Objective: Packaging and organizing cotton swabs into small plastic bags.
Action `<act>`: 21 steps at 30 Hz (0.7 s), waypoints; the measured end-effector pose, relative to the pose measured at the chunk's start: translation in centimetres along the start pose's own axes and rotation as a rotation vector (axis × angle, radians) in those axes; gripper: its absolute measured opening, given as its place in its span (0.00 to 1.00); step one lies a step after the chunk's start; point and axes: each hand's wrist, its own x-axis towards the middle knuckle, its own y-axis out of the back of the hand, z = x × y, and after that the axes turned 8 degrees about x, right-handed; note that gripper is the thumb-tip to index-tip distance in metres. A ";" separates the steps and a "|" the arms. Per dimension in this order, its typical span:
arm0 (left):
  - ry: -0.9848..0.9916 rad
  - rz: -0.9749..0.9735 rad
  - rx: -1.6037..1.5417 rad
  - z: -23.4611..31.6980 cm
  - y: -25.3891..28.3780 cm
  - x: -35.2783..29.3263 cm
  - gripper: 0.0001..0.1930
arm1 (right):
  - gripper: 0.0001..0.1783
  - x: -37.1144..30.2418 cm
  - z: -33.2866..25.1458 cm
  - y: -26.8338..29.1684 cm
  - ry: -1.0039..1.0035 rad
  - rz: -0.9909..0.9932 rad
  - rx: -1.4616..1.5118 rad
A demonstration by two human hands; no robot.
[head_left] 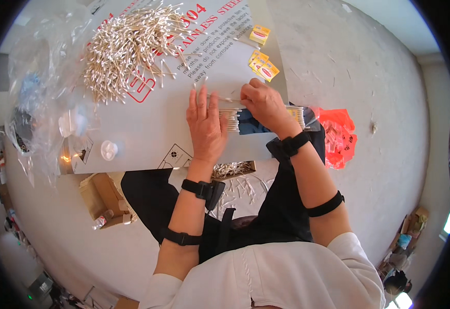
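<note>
On the metal-topped table, my left hand [206,123] lies nearly flat with its fingers stretched out, beside a neat row of cotton swabs [230,121]. My right hand [268,105] is closed in a pinch at the end of a single cotton swab [228,99], which spans the gap between the hands. Below the right hand is a dark blue strip [250,124]. Farther right, more swab tips [300,116] show in a clear packet with a yellow label, partly hidden by my wrist. A large loose pile of cotton swabs [132,51] lies at the far left.
Small yellow cards [264,67] lie at the table's right edge. A clear plastic bag [44,103] covers the left edge, near a small white cup [109,150]. Under the front edge sit a box of swabs [235,170] and a cardboard box [104,198]. A red bag [338,138] is at the right.
</note>
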 end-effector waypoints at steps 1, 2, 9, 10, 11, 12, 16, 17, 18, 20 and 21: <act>-0.001 -0.001 0.000 0.1 0.0 0.1 0.25 | 0.07 0.0 0.0 -0.1 0.029 0.014 -0.020; -0.002 -0.032 0.051 0.2 0.0 0.2 0.26 | 0.07 0.1 0.0 -0.1 0.059 0.028 -0.039; -0.017 -0.142 0.151 0.2 0.8 -1.1 0.28 | 0.08 1.1 0.1 -0.6 0.023 0.124 -0.031; -0.017 -0.144 0.153 0.2 0.8 -1.2 0.28 | 0.07 1.6 -0.2 -0.9 0.078 0.041 0.009; -0.015 -0.126 0.142 0.2 0.8 -1.3 0.29 | 0.07 2.1 -0.5 -1.3 0.134 -0.042 0.049; -0.012 -0.108 0.132 0.1 0.8 -1.4 0.30 | 0.07 2.8 -0.9 -1.5 0.134 -0.043 0.052; 0.027 -0.049 0.034 -0.3 0.8 -1.7 0.28 | 0.10 5.9 -1.7 -2.9 0.174 0.028 0.095; 0.050 -0.002 0.001 -0.5 0.7 -1.7 0.26 | 0.12 6.6 -1.5 -3.3 0.276 0.117 0.105; 0.074 0.046 -0.031 -0.7 0.7 -1.7 0.24 | 0.12 7.3 -1.5 -3.5 0.276 0.116 0.108; 0.073 0.069 -0.048 -0.9 0.6 -1.7 0.23 | 0.14 8.3 -1.3 -3.8 0.426 -0.055 0.004; 0.072 0.095 -0.070 -0.9 0.6 -1.6 0.22 | 0.14 8.6 -1.1 -3.8 0.425 -0.056 0.004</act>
